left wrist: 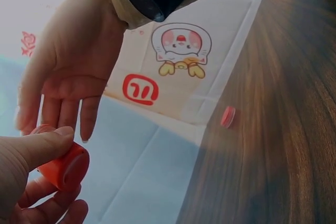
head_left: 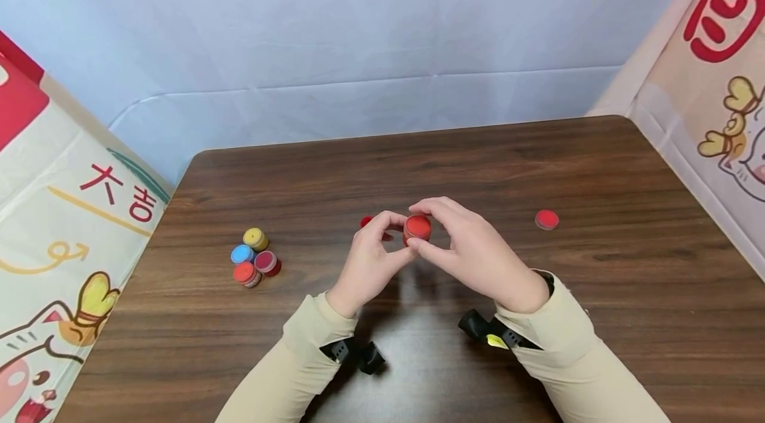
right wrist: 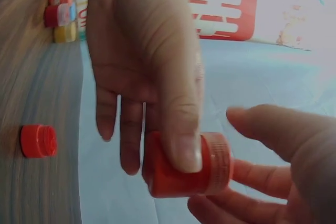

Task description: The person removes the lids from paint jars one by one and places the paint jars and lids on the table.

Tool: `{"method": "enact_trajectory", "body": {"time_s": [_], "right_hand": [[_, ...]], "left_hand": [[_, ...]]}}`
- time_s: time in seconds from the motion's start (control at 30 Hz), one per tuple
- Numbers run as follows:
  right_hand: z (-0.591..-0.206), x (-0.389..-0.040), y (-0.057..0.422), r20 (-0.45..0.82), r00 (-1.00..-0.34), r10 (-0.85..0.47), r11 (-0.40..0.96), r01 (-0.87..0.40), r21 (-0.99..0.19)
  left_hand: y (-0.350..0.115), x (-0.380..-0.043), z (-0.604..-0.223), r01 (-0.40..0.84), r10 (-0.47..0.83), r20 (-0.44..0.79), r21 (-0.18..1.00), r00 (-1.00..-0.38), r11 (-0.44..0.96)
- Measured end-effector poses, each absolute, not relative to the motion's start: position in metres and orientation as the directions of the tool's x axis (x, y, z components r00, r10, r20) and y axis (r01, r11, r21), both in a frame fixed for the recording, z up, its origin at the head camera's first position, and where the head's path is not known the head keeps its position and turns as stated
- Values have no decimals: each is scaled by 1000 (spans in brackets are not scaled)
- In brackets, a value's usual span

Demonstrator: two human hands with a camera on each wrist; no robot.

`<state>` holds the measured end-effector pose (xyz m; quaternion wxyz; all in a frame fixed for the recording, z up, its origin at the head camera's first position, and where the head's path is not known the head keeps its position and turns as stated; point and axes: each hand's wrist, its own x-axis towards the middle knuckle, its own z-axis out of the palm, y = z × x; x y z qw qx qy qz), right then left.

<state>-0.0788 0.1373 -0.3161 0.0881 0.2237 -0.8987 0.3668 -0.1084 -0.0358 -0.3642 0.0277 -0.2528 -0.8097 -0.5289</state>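
You're pinching the red jar [head_left: 417, 229] mid-frame with your left hand [head_left: 372, 253], apparently steadying it, while your right hand [head_left: 463, 240] is curving loosely round its lid [right wrist: 217, 163], thumb clear.

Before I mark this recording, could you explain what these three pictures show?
No machine here: these are a person's bare left hand and right hand. The wide picture comes from a camera worn on the head; the other two come from the left wrist camera and the right wrist camera. The left hand holds a red jar above the brown table. The right hand's fingers reach around it; whether they touch, I can't tell. On the table are another red jar, four more jars grouped at left, and, at right, what looks like a red lid.
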Motion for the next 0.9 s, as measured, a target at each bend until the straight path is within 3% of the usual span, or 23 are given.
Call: {"method": "enact_trajectory", "body": {"time_s": [0.17, 0.57, 0.9], "right_hand": [[-318, -79, 135, 335, -887, -317, 664, -460, -589], [-316, -79, 136, 315, -853, -417, 582, -516, -628], [-321, -82, 134, 367, -870, -329, 626, -492, -605]], "left_hand": [[-35, -108, -364, 460, 394, 326, 829, -859, 316], [-37, -109, -365, 449, 399, 315, 840, -861, 306], [-38, -110, -362, 449, 380, 320, 833, -868, 324]]}}
